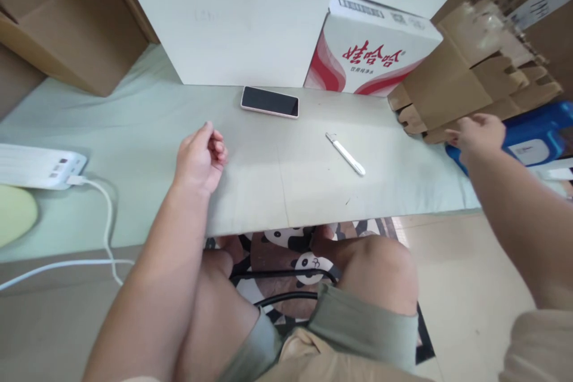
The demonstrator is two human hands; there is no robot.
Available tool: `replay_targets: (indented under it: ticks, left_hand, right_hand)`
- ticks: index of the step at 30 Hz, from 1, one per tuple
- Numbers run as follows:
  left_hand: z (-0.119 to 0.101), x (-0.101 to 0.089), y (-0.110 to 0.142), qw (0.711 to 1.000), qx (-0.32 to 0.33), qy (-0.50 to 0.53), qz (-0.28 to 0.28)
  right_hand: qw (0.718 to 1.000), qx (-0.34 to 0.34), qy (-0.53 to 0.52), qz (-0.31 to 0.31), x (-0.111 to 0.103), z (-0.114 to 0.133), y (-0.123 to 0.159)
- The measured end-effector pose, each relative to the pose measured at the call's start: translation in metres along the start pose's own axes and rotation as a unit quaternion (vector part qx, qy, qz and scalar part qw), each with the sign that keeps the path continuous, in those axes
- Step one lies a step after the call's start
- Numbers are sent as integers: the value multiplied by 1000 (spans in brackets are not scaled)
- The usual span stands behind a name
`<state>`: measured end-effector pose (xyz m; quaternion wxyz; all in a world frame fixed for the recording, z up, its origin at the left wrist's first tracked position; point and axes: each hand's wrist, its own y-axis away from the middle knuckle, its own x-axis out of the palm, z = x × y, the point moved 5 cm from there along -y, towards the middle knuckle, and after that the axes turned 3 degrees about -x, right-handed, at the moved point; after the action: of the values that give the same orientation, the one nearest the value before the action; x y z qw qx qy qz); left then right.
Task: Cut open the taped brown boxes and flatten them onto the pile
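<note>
My left hand (pixel 200 155) rests on the pale green table (pixel 277 185) with its fingers curled loosely inward and nothing in them. My right hand (pixel 478 133) reaches to the right edge of the table, at the stack of flat brown cardboard pieces (pixel 470 80); its fingers are hidden behind the hand, so its hold is unclear. A white pen-like tool (pixel 345 154) lies between the hands. A phone (pixel 270 101) with a dark screen lies face up further back.
A white box (pixel 233 18) and a red-and-white printed carton (pixel 371 48) stand at the back. A blue container (pixel 532 134) sits far right. At left are brown cartons (pixel 67 24), a white power strip (pixel 40 166) and its cable (pixel 105 215). My knees are below the table edge.
</note>
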<state>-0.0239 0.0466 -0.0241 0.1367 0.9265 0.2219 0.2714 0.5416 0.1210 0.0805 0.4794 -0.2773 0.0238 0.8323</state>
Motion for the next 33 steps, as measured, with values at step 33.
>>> replay_targets:
  ticks: [33]
  left_hand:
    - [-83,-63,12,974,196,-10,-113]
  right_hand:
    - [578,-628,-73,517,276,311,546]
